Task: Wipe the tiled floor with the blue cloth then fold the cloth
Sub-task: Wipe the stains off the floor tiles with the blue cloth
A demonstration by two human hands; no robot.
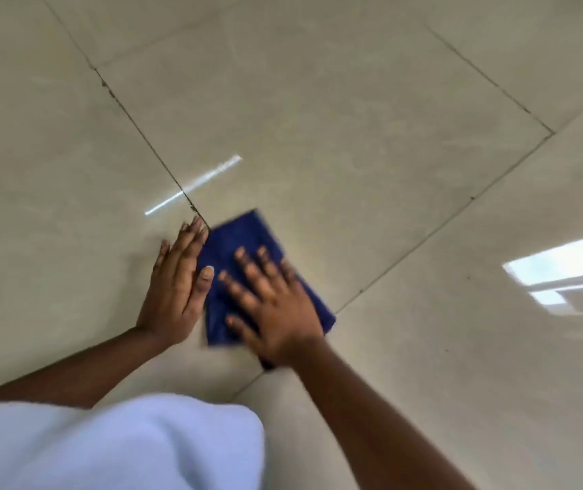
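The blue cloth (244, 238) lies flat on the beige tiled floor (353, 118) as a small folded rectangle, slightly blurred. My right hand (272, 305) lies flat on top of it with fingers spread and straight, covering its lower right part. My left hand (177, 288) rests flat on the floor along the cloth's left edge, fingers straight, its thumb touching the cloth.
Dark grout lines (141, 132) cross the glossy tiles. A bright window reflection (566, 270) shows on the floor at right, and a thin light streak (194, 185) lies just beyond the cloth. My pale blue clothing (106, 443) fills the lower left.
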